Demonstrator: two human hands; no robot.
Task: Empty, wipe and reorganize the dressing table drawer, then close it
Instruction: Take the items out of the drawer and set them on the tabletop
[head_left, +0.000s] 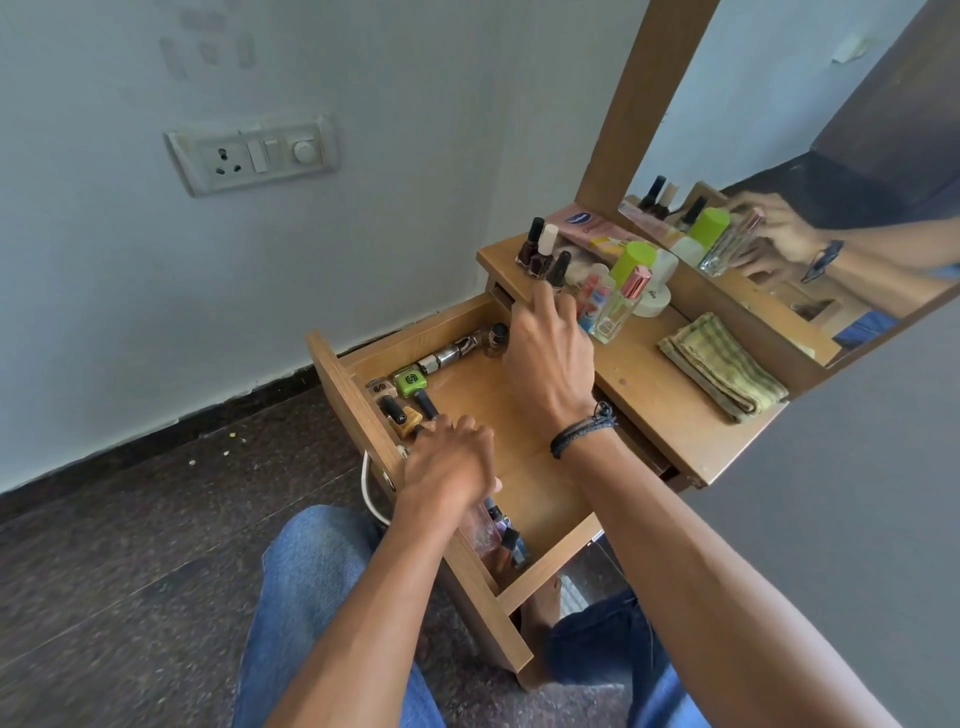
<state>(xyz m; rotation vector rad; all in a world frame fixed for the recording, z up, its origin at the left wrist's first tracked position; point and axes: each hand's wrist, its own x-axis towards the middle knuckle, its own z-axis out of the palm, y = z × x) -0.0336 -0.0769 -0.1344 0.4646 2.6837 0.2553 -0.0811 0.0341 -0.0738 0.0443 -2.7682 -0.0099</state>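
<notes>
Right now the person is sitting at the dressing table (649, 384) with its drawer (519, 415) pulled wide open over their knees. Their left hand (447, 462) is reaching down into the drawer's front left corner, fingers curling round a dark-capped bottle (426, 404) that is lying beside a yellowish bottle (408, 418). Along the drawer's left side a green gadget (410, 380), a silver tube (452, 356) and a small dark jar (497, 338) are lying in a row. More little bottles (501, 535) are sitting in the near corner, partly hidden under the left wrist.

Their right hand (550, 358) is stretching up to the table top, fingers bunching by a black-capped nail polish (558, 267) at the edge. From where I am standing I cannot tell whether it is gripping or only touching it. Close by are standing two more polishes (540, 247), a clear perfume bottle (621, 306) with a pink cap and a green-capped bottle (631, 262). A folded green cloth (722, 369) is lying further along the top, in front of the mirror (779, 130).
</notes>
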